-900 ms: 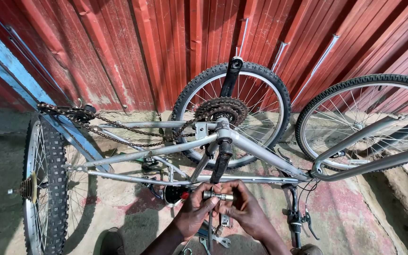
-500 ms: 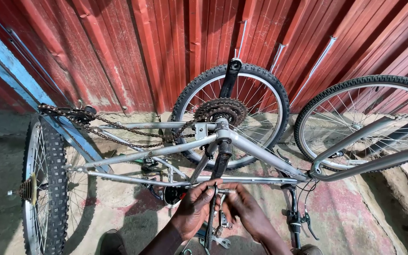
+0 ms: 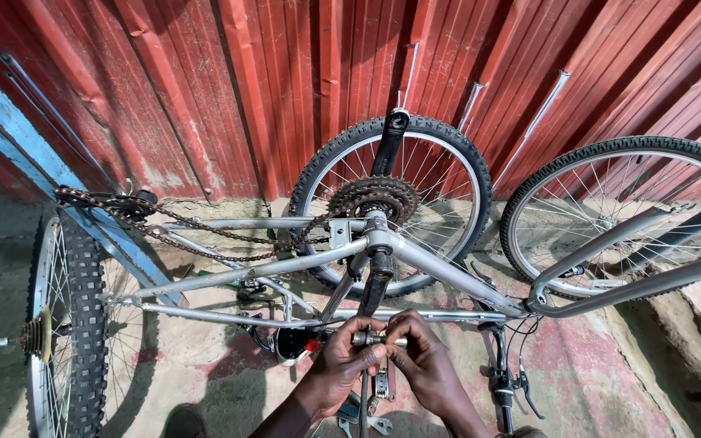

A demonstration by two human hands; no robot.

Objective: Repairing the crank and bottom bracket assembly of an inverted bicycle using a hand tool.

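A silver bicycle frame (image 3: 285,264) stands upside down in front of me. Its black crank arm (image 3: 375,284) points down toward me, with the rusty chainring (image 3: 375,199) and chain (image 3: 204,235) behind it. My left hand (image 3: 341,365) and my right hand (image 3: 423,361) meet at the end of the crank arm. Both pinch a short metal pedal axle (image 3: 375,341) there. A long thin tool handle (image 3: 364,401) hangs below my left hand.
A knobby rear wheel (image 3: 58,324) stands at the left, a front wheel (image 3: 626,219) at the right, and a third wheel (image 3: 440,178) leans on the red corrugated wall (image 3: 285,81). Brake levers (image 3: 513,385) rest on the concrete floor. A blue beam (image 3: 34,154) slants at left.
My hands have shifted slightly up and together on the end of the crank arm. The bicycle has not moved.
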